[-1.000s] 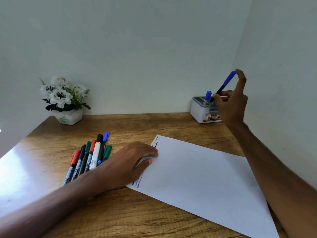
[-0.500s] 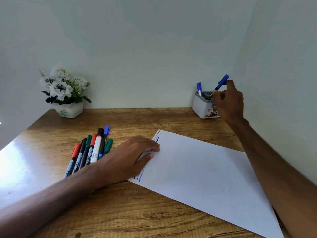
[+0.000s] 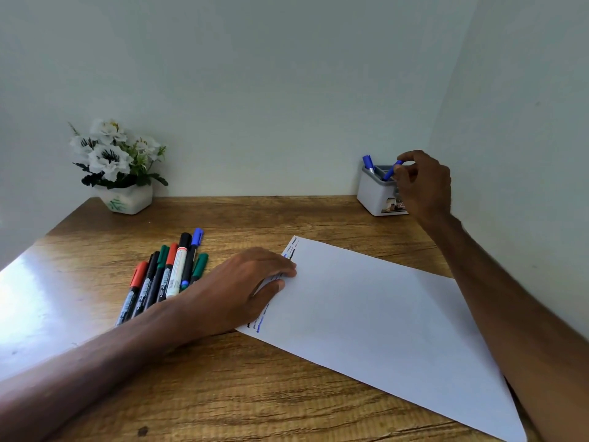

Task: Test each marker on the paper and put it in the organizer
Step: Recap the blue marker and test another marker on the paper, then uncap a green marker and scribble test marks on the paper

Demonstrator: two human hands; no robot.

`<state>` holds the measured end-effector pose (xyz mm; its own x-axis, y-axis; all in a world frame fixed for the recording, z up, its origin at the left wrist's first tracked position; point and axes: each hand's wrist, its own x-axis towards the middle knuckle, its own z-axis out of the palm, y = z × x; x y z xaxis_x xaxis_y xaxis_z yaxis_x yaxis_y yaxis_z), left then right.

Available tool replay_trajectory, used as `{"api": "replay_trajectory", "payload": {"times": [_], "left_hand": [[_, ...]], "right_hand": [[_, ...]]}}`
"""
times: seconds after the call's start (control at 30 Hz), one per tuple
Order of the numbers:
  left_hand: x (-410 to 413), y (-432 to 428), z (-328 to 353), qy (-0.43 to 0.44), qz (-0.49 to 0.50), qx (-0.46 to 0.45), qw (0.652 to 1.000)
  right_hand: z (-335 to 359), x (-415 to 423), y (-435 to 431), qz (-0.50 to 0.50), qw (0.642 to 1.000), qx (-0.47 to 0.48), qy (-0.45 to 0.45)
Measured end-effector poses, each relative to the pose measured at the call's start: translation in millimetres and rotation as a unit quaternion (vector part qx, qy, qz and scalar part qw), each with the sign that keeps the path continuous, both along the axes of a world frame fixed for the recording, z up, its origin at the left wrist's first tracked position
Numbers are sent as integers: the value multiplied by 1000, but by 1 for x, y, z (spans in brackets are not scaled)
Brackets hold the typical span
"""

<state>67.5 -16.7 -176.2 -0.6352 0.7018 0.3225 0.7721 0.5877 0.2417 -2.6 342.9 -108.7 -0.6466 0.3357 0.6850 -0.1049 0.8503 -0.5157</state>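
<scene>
Altogether 7 loose markers (image 3: 165,275), 2 blue markers (image 3: 368,162) in organizer (image 3: 373,196).

A wooden table (image 3: 255,393) carries paper (image 3: 382,314) under the left hand (image 3: 236,291), markers (image 3: 165,275) just left of that hand, an organizer (image 3: 373,196) beside the right hand (image 3: 424,186), and a flower pot (image 3: 127,199) far left.

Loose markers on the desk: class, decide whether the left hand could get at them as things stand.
Probably yes. The left hand rests on the paper at its edge, right beside the loose markers; nothing lies between them, and it holds nothing.
</scene>
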Motion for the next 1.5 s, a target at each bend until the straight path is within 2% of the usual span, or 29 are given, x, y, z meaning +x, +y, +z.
{"api": "replay_trajectory", "payload": {"times": [0.17, 0.33, 0.5, 0.6, 0.67, 0.77, 0.87, 0.97, 1.07, 1.17, 1.23, 1.37, 1.43, 1.5], "left_hand": [[1, 1, 1, 3, -1, -5, 1000], [3, 0, 4, 9, -10, -11, 1000], [5, -9, 18, 32, -12, -22, 999], [5, -18, 28, 46, 7, -17, 999], [1, -25, 32, 66, 37, -5, 997], [-8, -44, 36, 67, 94, 12, 993], [-19, -67, 40, 66, 164, 53, 983], [-29, -84, 43, 72, 222, 86, 969], [-38, -94, 38, 36, 253, 90, 962], [-42, -98, 30, -9, 274, 103, 956], [-43, -96, 28, 0, 268, 96, 959], [-38, -90, 33, 69, 225, 1, 972], [-31, -85, 35, 79, 232, -53, 968], [-23, -78, 34, 73, 241, -70, 965]], "right_hand": [[0, 3, -3, -22, 999, 24, -19], [0, 12, -14, -32, 996, 80, 31], [5, 27, -62, 95, 981, 143, 94], [4, 41, -105, 194, 967, 159, 39], [-3, 53, -135, 281, 943, 178, -7], [-19, 74, -171, 407, 882, 225, -84], [-34, 85, -192, 470, 833, 255, -143], [-41, 86, -200, 484, 823, 261, -145], [-42, 84, -200, 485, 825, 253, -141], [-43, 85, -200, 483, 826, 252, -142], [-42, 86, -200, 482, 825, 256, -145], [-40, 88, -200, 482, 822, 258, -156], [-39, 89, -201, 485, 820, 261, -156], [-38, 89, -201, 484, 820, 262, -155]]}}
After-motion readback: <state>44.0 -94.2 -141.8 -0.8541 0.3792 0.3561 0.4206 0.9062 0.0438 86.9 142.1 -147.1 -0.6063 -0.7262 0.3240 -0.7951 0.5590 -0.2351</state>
